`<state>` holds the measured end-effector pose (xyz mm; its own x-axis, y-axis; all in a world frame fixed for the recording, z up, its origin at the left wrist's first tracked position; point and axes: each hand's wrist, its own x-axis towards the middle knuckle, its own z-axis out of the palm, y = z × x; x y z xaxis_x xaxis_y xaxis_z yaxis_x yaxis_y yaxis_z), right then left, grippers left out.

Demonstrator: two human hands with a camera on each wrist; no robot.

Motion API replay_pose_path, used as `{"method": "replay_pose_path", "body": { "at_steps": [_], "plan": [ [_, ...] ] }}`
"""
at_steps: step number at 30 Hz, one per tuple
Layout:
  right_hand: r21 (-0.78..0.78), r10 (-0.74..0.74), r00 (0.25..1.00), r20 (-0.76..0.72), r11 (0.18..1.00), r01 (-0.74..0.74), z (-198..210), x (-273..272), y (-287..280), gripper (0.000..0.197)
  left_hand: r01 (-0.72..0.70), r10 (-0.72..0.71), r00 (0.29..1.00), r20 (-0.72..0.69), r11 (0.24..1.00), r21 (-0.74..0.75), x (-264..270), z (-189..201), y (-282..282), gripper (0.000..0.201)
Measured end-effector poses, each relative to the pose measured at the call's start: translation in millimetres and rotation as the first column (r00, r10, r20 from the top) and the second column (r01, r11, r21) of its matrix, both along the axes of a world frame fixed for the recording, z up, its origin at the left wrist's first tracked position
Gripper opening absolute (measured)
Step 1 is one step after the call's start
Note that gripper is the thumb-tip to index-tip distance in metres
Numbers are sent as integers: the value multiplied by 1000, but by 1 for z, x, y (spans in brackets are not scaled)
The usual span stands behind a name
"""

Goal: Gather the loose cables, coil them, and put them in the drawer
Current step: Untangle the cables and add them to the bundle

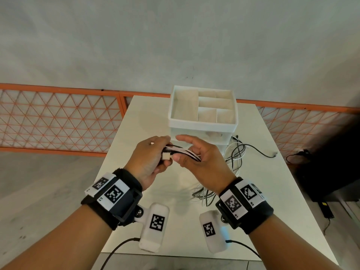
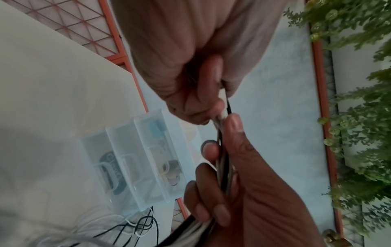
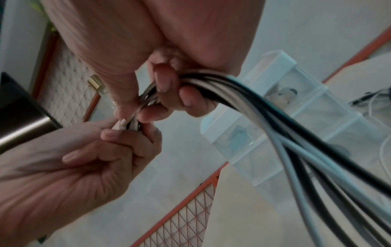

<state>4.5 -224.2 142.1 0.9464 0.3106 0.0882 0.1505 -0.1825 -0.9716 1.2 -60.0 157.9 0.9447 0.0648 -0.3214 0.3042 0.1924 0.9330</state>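
Observation:
Both hands hold one bundle of black and white cables in the air in front of the drawer unit. My left hand grips the bundle's end, where a white plug sticks out. My right hand has its fingers curled round the same bundle right beside the left hand. The cables hang from my right hand down to the table. In the left wrist view my left hand and the right thumb pinch the cables. The unit's drawers look closed.
More loose black and white cables lie on the white table to the right of the unit, and some under my right wrist. The unit's top is an open tray with dividers. An orange lattice fence runs behind the table.

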Motion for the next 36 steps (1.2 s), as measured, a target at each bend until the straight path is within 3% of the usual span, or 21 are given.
{"method": "replay_pose_path", "body": {
  "at_steps": [3,7,9,15,18,21,24,26,27,29,31,33,36],
  "plan": [
    [-48,0,999,35,999,2,0,0,-2,25,97,-97,995,4,995,-29,-3,4,0,26],
    [-37,10,999,37,999,-8,2,0,-5,29,186,-203,977,-68,963,-196,-6,9,6,47],
    [1,-4,1000,28,1000,4,0,0,-3,27,143,-165,983,-85,965,-222,-6,9,6,41],
    [5,-72,997,20,997,72,-4,-1,2,18,105,-108,994,-15,989,-107,-6,8,0,18],
    [0,-59,998,26,998,59,-3,-1,4,21,146,-146,989,-1,988,-60,-7,9,0,12],
    [-82,-30,999,-21,996,28,-2,2,-1,25,62,-60,997,37,997,-40,-4,12,5,2],
    [-93,-26,999,-48,995,22,-2,6,-15,20,-42,42,999,-5,992,-119,-1,12,17,2],
    [-89,-40,999,-34,995,37,0,7,-22,17,9,-20,996,-88,992,-123,-2,7,27,12],
    [-112,-36,999,-20,993,34,3,7,-23,16,55,-65,989,-132,996,-73,-2,4,30,23],
    [-186,6,1000,23,983,-1,10,7,-22,13,156,-125,981,-149,962,222,1,1,36,46],
    [-254,59,997,53,966,-44,15,7,-17,9,144,-167,986,-5,833,534,5,8,34,53],
    [-300,95,993,74,952,-69,16,8,-9,5,129,-276,948,160,790,599,7,22,19,50],
    [-290,89,988,124,956,-50,19,9,1,8,232,-466,867,174,688,687,6,31,-12,55]
  ]
}}
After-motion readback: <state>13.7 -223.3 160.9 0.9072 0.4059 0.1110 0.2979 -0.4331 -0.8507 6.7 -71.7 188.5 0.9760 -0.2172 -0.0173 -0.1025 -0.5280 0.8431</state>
